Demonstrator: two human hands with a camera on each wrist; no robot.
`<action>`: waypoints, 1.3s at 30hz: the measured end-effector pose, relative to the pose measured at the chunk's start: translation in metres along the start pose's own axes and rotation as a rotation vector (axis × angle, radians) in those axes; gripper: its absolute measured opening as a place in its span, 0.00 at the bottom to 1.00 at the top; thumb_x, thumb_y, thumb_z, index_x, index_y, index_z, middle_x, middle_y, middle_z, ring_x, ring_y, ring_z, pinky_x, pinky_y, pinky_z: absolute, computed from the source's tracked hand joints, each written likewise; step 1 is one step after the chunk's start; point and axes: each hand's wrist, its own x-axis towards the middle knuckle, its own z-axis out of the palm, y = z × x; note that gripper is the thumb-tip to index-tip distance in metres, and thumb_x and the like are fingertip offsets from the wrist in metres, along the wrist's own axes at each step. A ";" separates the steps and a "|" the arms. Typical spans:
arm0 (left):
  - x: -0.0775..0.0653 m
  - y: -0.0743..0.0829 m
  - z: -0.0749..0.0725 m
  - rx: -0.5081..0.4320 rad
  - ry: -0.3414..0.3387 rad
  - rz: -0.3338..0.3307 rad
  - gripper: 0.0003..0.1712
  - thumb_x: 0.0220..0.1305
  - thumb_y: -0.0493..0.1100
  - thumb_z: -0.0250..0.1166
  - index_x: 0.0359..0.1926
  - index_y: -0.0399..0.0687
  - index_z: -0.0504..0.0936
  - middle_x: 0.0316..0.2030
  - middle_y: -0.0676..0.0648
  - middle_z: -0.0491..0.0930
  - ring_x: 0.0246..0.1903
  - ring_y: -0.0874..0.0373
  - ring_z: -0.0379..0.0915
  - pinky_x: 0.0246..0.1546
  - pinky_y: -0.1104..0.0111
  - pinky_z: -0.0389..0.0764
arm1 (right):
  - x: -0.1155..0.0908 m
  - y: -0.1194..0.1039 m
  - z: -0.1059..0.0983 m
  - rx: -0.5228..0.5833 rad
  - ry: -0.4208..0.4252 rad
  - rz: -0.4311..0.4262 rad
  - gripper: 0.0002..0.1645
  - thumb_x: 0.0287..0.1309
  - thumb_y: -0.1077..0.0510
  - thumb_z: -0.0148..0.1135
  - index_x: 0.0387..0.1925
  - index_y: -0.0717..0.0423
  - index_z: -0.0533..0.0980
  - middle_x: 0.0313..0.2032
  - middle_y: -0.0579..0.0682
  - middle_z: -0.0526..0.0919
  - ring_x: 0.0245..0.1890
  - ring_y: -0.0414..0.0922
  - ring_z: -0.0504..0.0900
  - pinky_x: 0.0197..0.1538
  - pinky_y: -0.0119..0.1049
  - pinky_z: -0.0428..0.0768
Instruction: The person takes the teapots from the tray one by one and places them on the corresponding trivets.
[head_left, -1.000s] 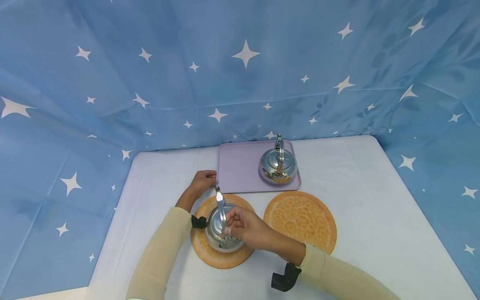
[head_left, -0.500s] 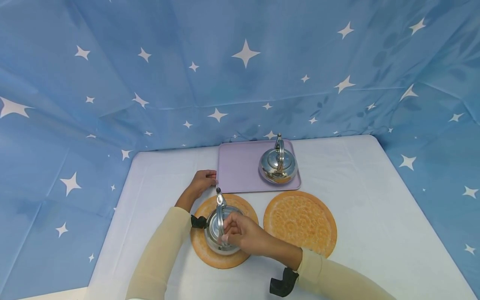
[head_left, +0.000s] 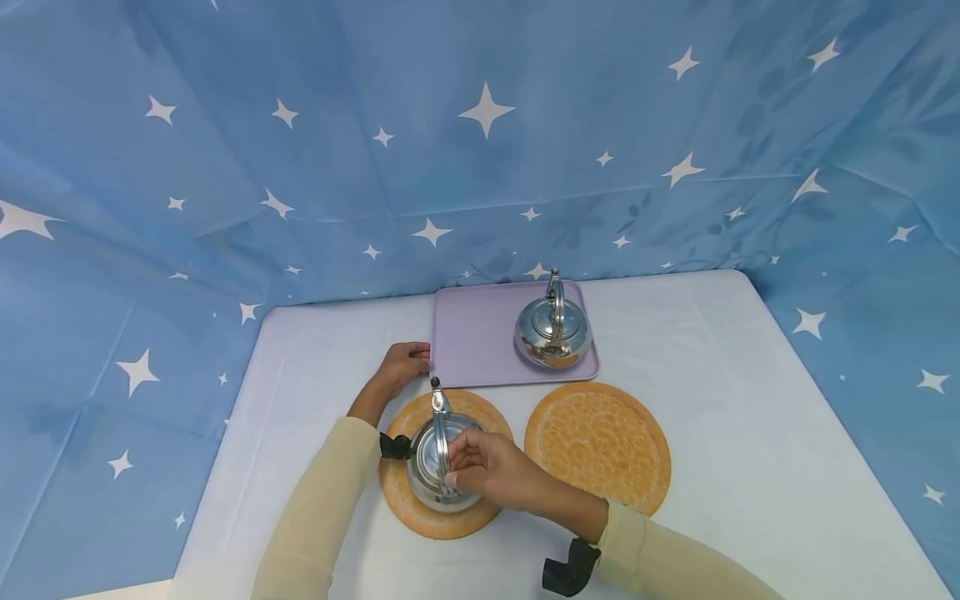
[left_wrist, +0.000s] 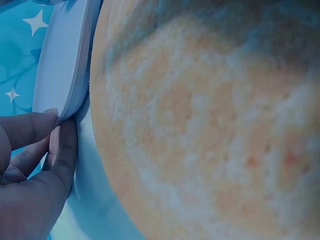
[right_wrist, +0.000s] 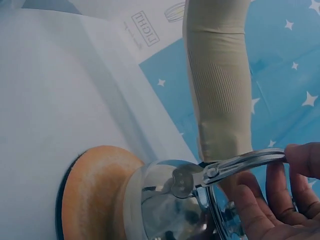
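Observation:
My right hand (head_left: 498, 473) holds the handle of a shiny steel kettle (head_left: 426, 477), thumb on one side and fingers on the other. In the right wrist view the handle (right_wrist: 245, 163) stands up between the thumb and curled fingers. Beneath the kettle is a round, bread-patterned orange placemat (head_left: 442, 527). My left hand (head_left: 401, 367) is at the near left corner of a pale purple tray (head_left: 472, 337). The left wrist view shows thumb and fingertips pinching the tray's rim (left_wrist: 75, 85). On the tray's right half stands a second steel kettle (head_left: 553, 340).
A second round orange placemat (head_left: 596, 442) lies right of the first, near the right forearm. White cloth (head_left: 757, 433) covers the table. Blue star-printed fabric (head_left: 487, 175) rises behind the tray and along both sides.
The kettle under my right hand has turned slightly, its handle now more upright in view, and my right hand has shifted a little nearer to me. My left hand stays at the tray.

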 end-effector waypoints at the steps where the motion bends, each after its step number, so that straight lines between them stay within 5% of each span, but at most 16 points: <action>1: 0.000 0.000 0.000 -0.001 0.000 0.002 0.25 0.60 0.27 0.61 0.60 0.30 0.74 0.49 0.38 0.77 0.48 0.50 0.74 0.50 0.62 0.75 | 0.000 0.000 -0.002 -0.008 0.001 -0.002 0.14 0.59 0.66 0.62 0.46 0.67 0.73 0.38 0.53 0.79 0.39 0.44 0.78 0.42 0.31 0.78; 10: -0.001 -0.001 0.000 0.004 0.004 0.003 0.25 0.60 0.28 0.61 0.60 0.30 0.73 0.49 0.38 0.77 0.48 0.49 0.74 0.50 0.62 0.74 | -0.002 -0.006 -0.032 -0.103 0.119 -0.032 0.16 0.66 0.59 0.58 0.50 0.65 0.75 0.42 0.56 0.80 0.43 0.53 0.79 0.46 0.39 0.79; 16: -0.001 -0.001 0.002 0.009 0.006 0.000 0.25 0.60 0.27 0.60 0.60 0.30 0.73 0.49 0.38 0.77 0.48 0.50 0.74 0.50 0.62 0.75 | -0.001 -0.018 -0.061 -0.018 0.240 -0.040 0.15 0.66 0.62 0.58 0.50 0.67 0.74 0.47 0.61 0.79 0.46 0.50 0.80 0.50 0.39 0.79; 22: 0.000 -0.002 0.002 -0.010 0.009 0.009 0.25 0.60 0.27 0.60 0.60 0.30 0.73 0.49 0.38 0.76 0.47 0.50 0.73 0.49 0.63 0.75 | -0.002 -0.040 -0.096 0.081 0.400 -0.111 0.18 0.67 0.65 0.55 0.55 0.71 0.68 0.50 0.61 0.76 0.52 0.49 0.77 0.54 0.35 0.76; 32: 0.000 -0.006 -0.001 -0.005 0.012 0.014 0.26 0.60 0.27 0.60 0.61 0.29 0.73 0.49 0.37 0.77 0.48 0.49 0.74 0.49 0.63 0.75 | 0.004 -0.052 -0.138 -0.022 0.664 -0.195 0.22 0.67 0.66 0.54 0.60 0.68 0.65 0.58 0.62 0.70 0.60 0.51 0.69 0.58 0.34 0.71; 39: 0.000 -0.005 0.001 0.002 0.007 0.020 0.26 0.61 0.29 0.60 0.62 0.31 0.72 0.52 0.38 0.77 0.50 0.49 0.74 0.52 0.61 0.74 | 0.018 -0.031 -0.159 -0.044 0.733 -0.067 0.33 0.67 0.62 0.55 0.69 0.66 0.56 0.66 0.61 0.62 0.67 0.53 0.60 0.68 0.43 0.60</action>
